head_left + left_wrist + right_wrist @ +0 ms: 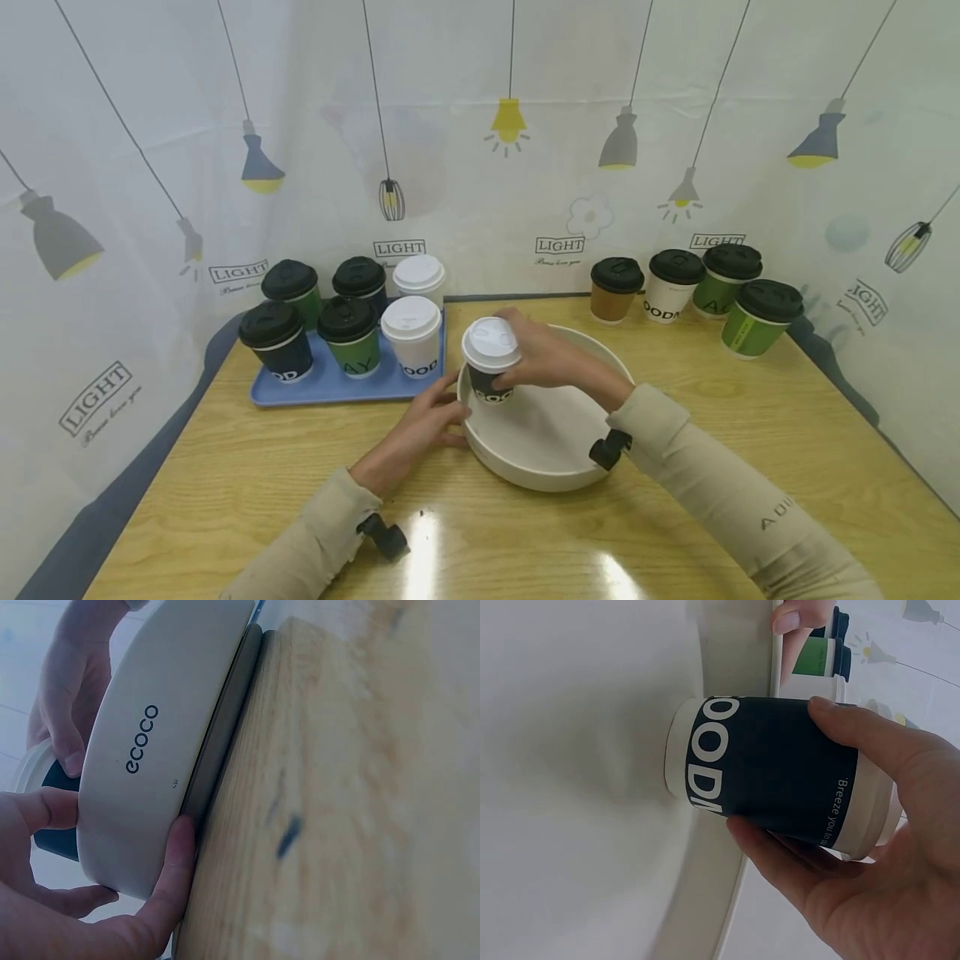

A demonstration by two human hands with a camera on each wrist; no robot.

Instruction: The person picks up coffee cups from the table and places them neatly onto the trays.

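Note:
A dark navy paper cup [482,382] with a white lid stands nearly upright inside the left part of a round off-white tray [551,433]. My right hand [543,354] grips this cup [772,765] from the side, thumb and fingers around its wall. Whether the cup's base touches the tray floor, I cannot tell. With spread, bent fingers, my left hand [427,421] holds the tray's left edge. In the left wrist view, one fingertip is at the rim and another presses low on the tray's outer wall [150,817], which is marked "ecoco".
Left of the tray, a blue rectangular tray [348,390] bears several lidded cups, black-lidded and white-lidded. Several black-lidded cups stand at the back right, among them a brown cup [613,302] and a green cup [753,329]. A lamp-printed curtain [465,208] closes off the table's back and sides.

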